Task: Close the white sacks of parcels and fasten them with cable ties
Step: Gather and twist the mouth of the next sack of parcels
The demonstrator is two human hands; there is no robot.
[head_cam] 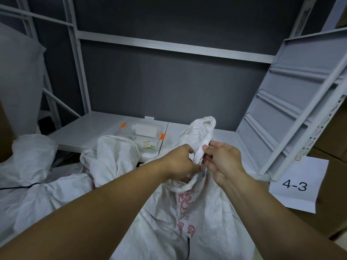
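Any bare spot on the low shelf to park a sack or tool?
Bare: the low shelf between the left upright and the clear box. A narrower strip lies between the leaning panel and the sack neck, which the left hand and right hand grip. Crowded: in front of the shelf, other sacks.

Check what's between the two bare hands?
Head view: the bunched neck of the white woven plastic sack, gripped by left hand and right hand.

A white paper sheet (298, 182) hanging from the shelving reads "4-3".
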